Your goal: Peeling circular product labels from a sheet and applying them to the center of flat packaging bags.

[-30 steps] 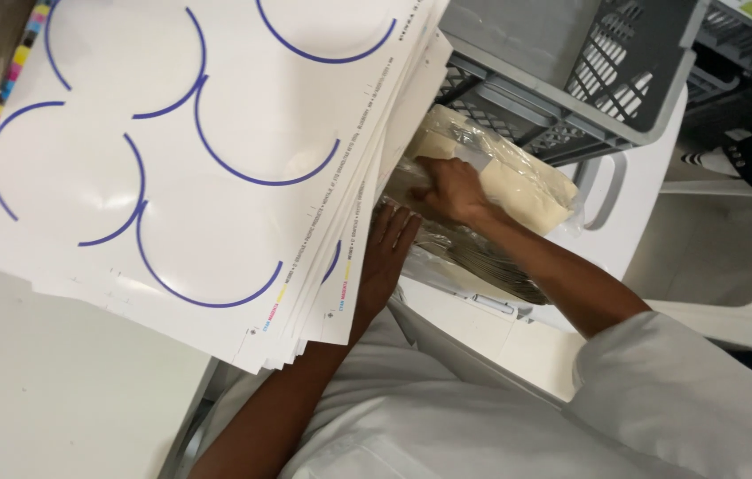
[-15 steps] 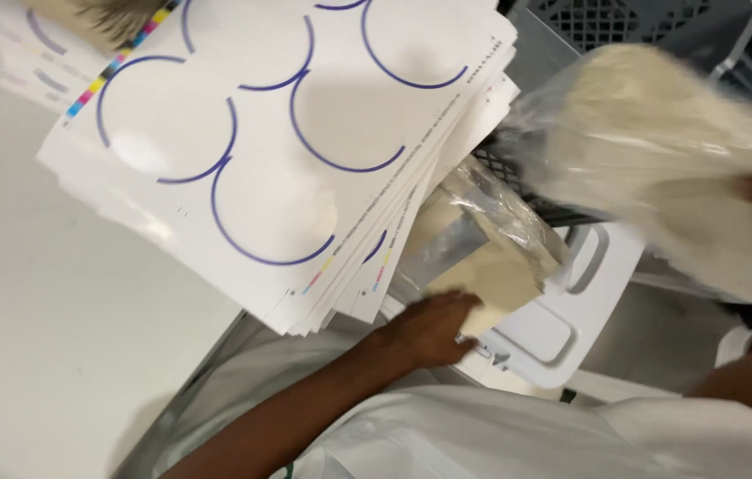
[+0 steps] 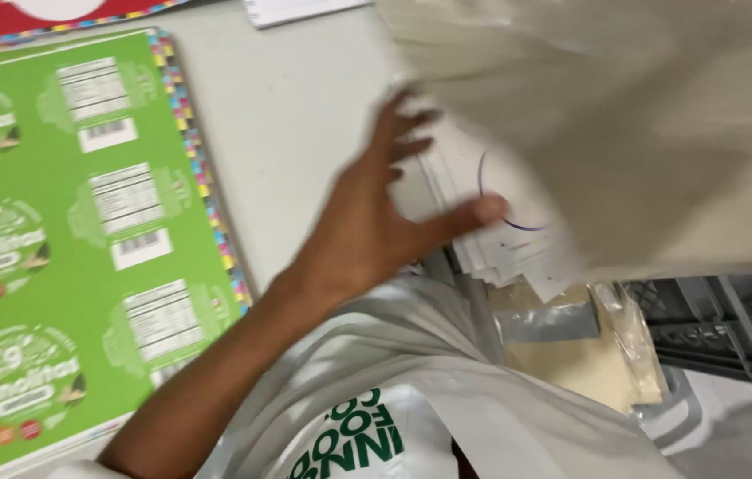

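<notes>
Nearest you, a clear bag of pale contents (image 3: 602,355) lies beside the grey crate (image 3: 713,324). Your left hand (image 3: 376,222) lies open-fingered on the white sheet stack (image 3: 491,222), whose long axis I cannot tell; the right hand's state cannot be told. Green label sheets (image 3: 65,239) cover the worktop (image 3: 296,115) beyond.

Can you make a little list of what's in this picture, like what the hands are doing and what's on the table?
left hand: fingers spread, resting on the edge of the stack of white sheets
right hand: mostly out of view at the right edge; cannot tell what it holds
big blurry thing: a pale bag close to the camera, above the sheets
table: light grey
green printed sheet: lies flat at the left, coloured squares along its edge
plastic bag: clear, pale contents, below the sheets
crate: grey, right
</notes>
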